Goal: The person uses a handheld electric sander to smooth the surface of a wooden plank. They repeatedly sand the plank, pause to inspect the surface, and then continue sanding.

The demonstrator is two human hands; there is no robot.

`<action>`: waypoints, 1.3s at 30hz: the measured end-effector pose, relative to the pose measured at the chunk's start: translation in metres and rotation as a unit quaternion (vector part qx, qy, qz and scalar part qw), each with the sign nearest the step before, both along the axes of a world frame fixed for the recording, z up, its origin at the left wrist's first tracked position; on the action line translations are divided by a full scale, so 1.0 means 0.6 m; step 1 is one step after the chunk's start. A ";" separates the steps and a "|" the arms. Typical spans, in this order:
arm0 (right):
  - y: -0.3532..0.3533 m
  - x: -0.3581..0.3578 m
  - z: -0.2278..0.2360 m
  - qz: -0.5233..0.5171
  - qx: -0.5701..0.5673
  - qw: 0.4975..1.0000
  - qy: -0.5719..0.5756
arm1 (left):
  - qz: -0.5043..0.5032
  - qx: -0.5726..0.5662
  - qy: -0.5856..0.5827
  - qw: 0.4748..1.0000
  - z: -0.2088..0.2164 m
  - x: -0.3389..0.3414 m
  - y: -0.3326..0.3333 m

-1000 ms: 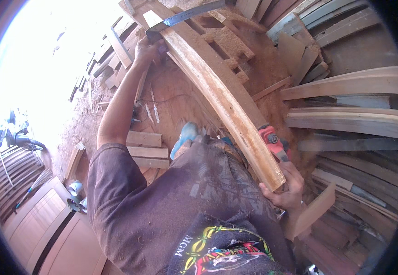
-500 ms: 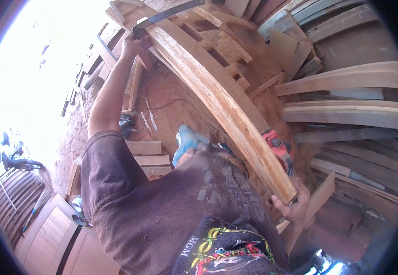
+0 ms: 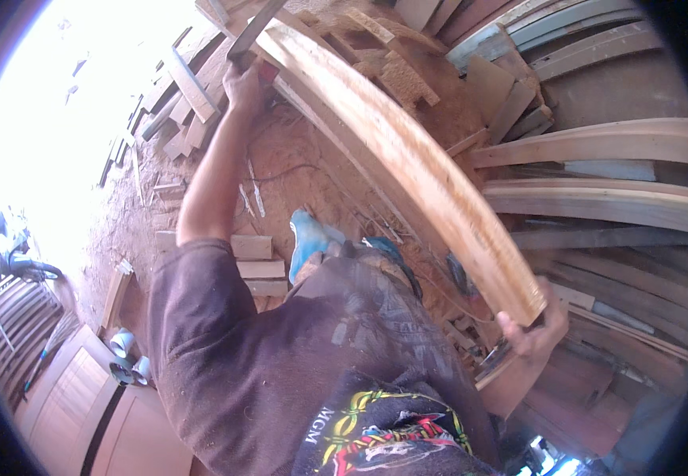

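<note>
A long, pale-faced wooden beam (image 3: 407, 159) runs diagonally from the far middle to the near right, bowed by the lens. My right hand (image 3: 538, 329) is closed round its near end, thumb at the edge. Beside the far end, my left hand (image 3: 245, 83) is closed on a long, flat, dark metal blade (image 3: 256, 30), perhaps a square; its exact kind is unclear. A small red part (image 3: 268, 72) shows by those fingers. Whether the left hand also bears on the beam cannot be made out. Under the beam lies another long board (image 3: 344, 143).
Sawdust and wood offcuts (image 3: 189, 87) cover the ground. Stacked timber (image 3: 597, 198) lines the right side. Several short blocks (image 3: 252, 247) lie left of my foot (image 3: 312, 238). Panelled doors (image 3: 74, 389) lean at the lower left. A thin cord (image 3: 296, 166) crosses the floor.
The beam has shifted right and its face has turned, with my right hand moving along at its near end. The blade in my left hand has swung steeper. The red power tool is now mostly hidden.
</note>
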State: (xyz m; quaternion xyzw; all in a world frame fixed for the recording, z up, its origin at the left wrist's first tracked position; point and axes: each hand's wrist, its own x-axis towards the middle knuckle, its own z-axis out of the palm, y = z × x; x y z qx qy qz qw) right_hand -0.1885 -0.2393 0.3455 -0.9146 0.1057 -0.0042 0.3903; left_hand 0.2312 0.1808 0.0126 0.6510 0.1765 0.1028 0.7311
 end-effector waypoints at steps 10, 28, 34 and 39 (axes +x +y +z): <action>0.002 0.195 0.041 0.115 0.117 0.939 -0.303 | 0.320 -0.173 0.159 0.918 -0.284 -0.614 0.057; 0.015 0.187 0.011 0.256 0.113 0.893 -0.353 | 0.462 -0.268 0.300 0.790 -0.293 -1.026 -0.082; 0.010 0.187 -0.005 0.261 0.137 0.889 -0.351 | 0.409 -0.223 0.244 0.851 -0.231 -0.928 -0.087; 0.025 0.172 0.003 0.265 0.110 0.884 -0.368 | 0.388 -0.271 0.229 0.850 -0.268 -0.938 -0.091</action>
